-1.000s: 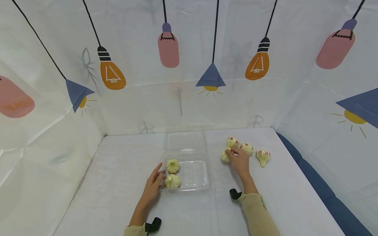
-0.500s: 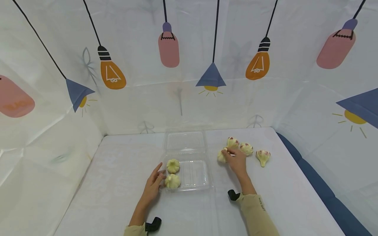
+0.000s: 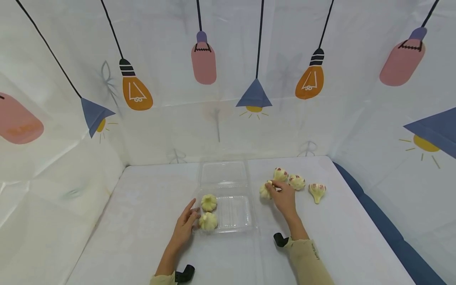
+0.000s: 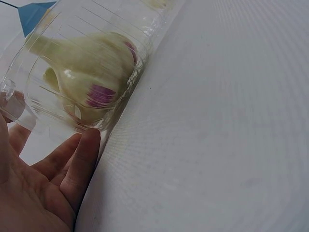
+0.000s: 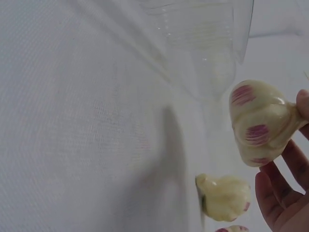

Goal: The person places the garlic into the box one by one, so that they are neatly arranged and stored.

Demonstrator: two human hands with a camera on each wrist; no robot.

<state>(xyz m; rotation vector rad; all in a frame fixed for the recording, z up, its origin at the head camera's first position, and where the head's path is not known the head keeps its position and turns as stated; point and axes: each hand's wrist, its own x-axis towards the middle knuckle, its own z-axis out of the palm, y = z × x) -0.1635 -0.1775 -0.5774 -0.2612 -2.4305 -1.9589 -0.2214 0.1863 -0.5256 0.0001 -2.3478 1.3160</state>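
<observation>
Dangling stem-up from the right hand [image 3: 284, 198], the garlic bulb [image 5: 260, 125] looks lifted off the table [image 3: 149, 209], between the clear container [image 3: 233, 213] and its neighbours. I've got thumb and fingers pinching the stem [image 5: 291, 117], and that's the place to hold: a narrow neck above a fat, round body. It shines in the right wrist view, so I'm calling it a light, stiff imitation, hard to bruise but likely slick round the belly. A loose pinch could let it swing.

Over to the left hand [image 3: 184, 227]: fingers relaxed, nearly straight, beside the container's left wall, gripping nothing. That plastic looks thin and bendy, so gentle pressure, please!

Now the edges. The container's right rim is see-through and easy to clip. Inside, the far bulb [image 3: 208, 202] and near bulb [image 3: 208, 221] line the left side; the right side shows bare floor. Its lid [image 3: 223, 173] lies back behind. Between rim and held bulb, I see bare table. Tight on the far side, though: back bulb [image 3: 280, 174], middle bulb [image 3: 297, 182], then outer bulb [image 3: 317, 191], standing apart.
</observation>
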